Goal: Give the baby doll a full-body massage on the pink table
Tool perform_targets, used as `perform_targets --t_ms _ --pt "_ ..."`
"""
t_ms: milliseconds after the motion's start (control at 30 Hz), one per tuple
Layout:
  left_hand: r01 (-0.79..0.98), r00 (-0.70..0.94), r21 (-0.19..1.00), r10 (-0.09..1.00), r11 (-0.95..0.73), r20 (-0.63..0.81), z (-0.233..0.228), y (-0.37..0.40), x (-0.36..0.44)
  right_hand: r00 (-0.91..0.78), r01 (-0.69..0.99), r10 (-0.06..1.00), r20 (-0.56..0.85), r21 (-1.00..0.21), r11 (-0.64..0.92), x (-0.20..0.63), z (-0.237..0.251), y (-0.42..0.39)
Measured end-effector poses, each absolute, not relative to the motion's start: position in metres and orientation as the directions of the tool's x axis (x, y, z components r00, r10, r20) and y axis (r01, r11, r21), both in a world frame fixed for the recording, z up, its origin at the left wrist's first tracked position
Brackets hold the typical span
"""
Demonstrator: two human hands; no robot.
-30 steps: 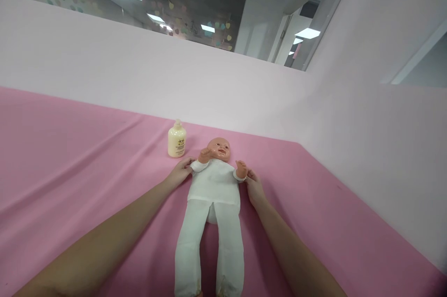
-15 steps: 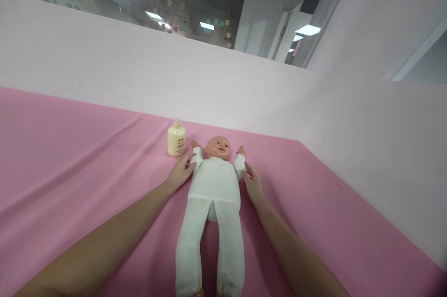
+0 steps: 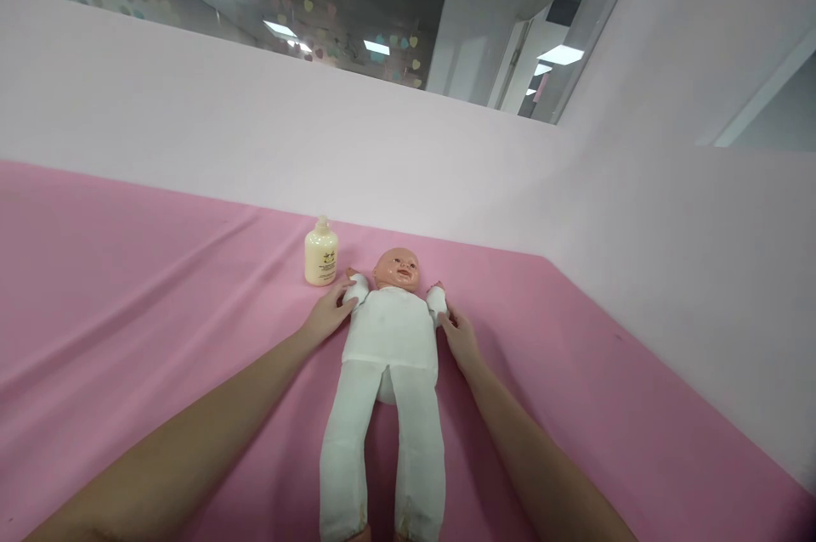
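A baby doll [image 3: 392,330] with a white cloth body and a hard plastic head lies on its back, head toward the wall. Both of its arms are raised beside the head. My left hand [image 3: 328,313] is closed around the doll's arm on the left, thumb and fingers on either side of the white sleeve. On the other side, my right hand [image 3: 460,336] grips the doll's other arm from its outer side. Just beyond my left hand stands a cream-coloured pump bottle [image 3: 320,255] with dark print on its front.
A pink sheet [image 3: 159,270], creased on the left, covers the surface under the doll. White walls [image 3: 286,126] rise behind it and along the right. Above the back wall, a window [image 3: 357,7] shows ceiling lights and heart-shaped decorations.
The doll's two forearms have tipped slightly, so its small hands sit lower and show less. Both my hands have kept their hold. The bottle has stayed in place.
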State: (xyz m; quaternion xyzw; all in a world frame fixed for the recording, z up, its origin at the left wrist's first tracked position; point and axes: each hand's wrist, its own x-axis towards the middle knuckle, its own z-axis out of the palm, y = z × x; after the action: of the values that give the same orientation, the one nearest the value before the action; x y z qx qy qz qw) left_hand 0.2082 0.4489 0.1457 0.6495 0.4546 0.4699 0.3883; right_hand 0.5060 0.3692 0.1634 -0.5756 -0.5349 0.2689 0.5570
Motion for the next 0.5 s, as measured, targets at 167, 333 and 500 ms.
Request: perform_targets --t_ms 167,333,500 --pt "0.047 0.162 0.962 0.953 -0.268 0.257 0.1484 0.4496 0.2094 0.275 0.113 0.939 0.207 -0.977 0.182 0.5058 0.1646 0.3704" --pt "-0.091 0.162 0.964 0.951 -0.251 0.263 0.1493 0.4529 0.2103 0.237 -0.084 0.949 0.207 -0.969 0.233 0.5054 0.1639 0.3736" --pt "-0.172 0.203 0.961 0.947 -0.217 0.25 0.149 0.4539 0.2121 0.246 -0.099 0.948 0.201 -0.968 0.23 0.5072 0.1593 0.3759"
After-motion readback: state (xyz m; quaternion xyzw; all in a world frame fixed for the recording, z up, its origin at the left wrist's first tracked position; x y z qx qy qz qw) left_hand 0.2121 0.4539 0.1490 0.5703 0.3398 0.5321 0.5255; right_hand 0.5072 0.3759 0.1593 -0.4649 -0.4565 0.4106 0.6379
